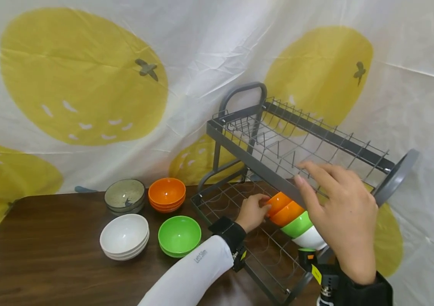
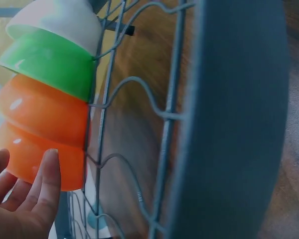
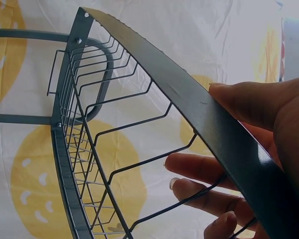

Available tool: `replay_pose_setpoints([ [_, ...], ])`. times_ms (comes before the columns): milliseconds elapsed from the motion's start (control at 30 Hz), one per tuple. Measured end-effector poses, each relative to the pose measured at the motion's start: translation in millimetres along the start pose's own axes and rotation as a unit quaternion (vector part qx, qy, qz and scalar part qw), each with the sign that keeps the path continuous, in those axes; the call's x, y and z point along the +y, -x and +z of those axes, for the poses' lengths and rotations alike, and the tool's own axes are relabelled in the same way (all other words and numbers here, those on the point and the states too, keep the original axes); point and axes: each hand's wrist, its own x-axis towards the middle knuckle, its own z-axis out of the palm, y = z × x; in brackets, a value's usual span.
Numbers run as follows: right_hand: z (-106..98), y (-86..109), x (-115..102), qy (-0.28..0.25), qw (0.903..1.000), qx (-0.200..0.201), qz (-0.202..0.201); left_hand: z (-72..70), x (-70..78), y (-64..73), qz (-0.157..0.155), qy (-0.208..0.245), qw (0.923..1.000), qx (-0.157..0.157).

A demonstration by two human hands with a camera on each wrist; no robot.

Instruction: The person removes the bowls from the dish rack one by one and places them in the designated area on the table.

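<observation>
A grey two-tier dish rack (image 1: 255, 163) stands on the table. On its lower tier a row of bowls leans on edge: two orange bowls (image 2: 45, 109), a green bowl (image 2: 50, 62) and a white bowl (image 2: 57, 22). My left hand (image 1: 253, 212) holds the outermost orange bowl (image 2: 32, 154), with the thumb at one side and the fingers along its outside. At the upper tier, my right hand (image 1: 341, 208) grips the front bar (image 3: 189, 102) loosely, thumb on one side and curled fingers past the other. Wire prongs run behind those fingers.
Left of the rack stand stacks of bowls: grey patterned bowls (image 1: 124, 195), orange bowls (image 1: 167, 193), white bowls (image 1: 124, 236) and green bowls (image 1: 180, 236). A pale curtain (image 1: 198, 51) with yellow fruit prints hangs behind the dark wooden table (image 1: 48, 242).
</observation>
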Motion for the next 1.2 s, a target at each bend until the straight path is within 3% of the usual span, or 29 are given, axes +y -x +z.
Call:
replay_pose_setpoints([
  [300, 0, -1.1, -3, -0.005, 0.9999, -0.009, 0.007, 1.3, -10.3, -6.6, -0.014, -0.009, 0.9996, 0.021],
  [633, -1, -0.5, -2, 0.002, 1.0, -0.007, 0.005, -5.6, -4.6, -4.0, -0.024, 0.073, 0.9969, 0.015],
  [733, -1, -0.3, -1, 0.003, 0.9999, -0.011, 0.007, -11.6, 0.6, -2.1, -0.004, 0.04, 0.9991, 0.011],
  [800, 0, 0.0, -2, 0.0, 0.9999, -0.012, 0.009, -18.1, 3.2, -0.6, 0.013, -0.006, 0.9998, 0.011],
  [967, 0, -0.3, -1, -0.002, 0.9999, -0.007, 0.007, -38.6, 8.2, 3.1, 0.061, -0.114, 0.9915, 0.016],
  [1100, -1, -0.7, -2, -0.002, 1.0, -0.002, 0.009, -59.1, 8.5, 6.7, 0.123, -0.185, 0.9748, 0.021],
  [1200, -1, 0.3, -3, -0.002, 0.9999, -0.008, 0.013, -79.7, 8.6, 14.2, 0.184, -0.246, 0.9513, 0.022],
])
